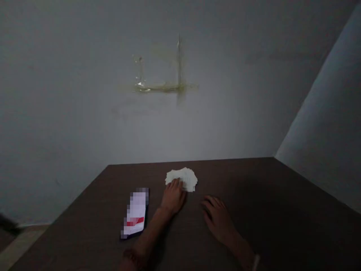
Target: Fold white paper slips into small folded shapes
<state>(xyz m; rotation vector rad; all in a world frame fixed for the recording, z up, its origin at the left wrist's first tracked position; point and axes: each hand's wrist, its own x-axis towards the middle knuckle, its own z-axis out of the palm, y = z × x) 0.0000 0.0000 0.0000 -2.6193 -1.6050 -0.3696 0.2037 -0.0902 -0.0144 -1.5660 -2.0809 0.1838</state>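
On the table (270, 203), a flat packet (134, 212) lies left of the crumpled tissue (182, 179), both before the wall (62, 113)

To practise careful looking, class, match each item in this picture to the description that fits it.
Items:
1. left hand
2. right hand
3. crumpled white paper
4. flat white-and-red packet

Descriptions:
A. left of the left forearm
B. resting on the paper
C. holding nothing, apart from the paper
D. partly covered by a hand

Pairs: 1-B, 2-C, 3-D, 4-A
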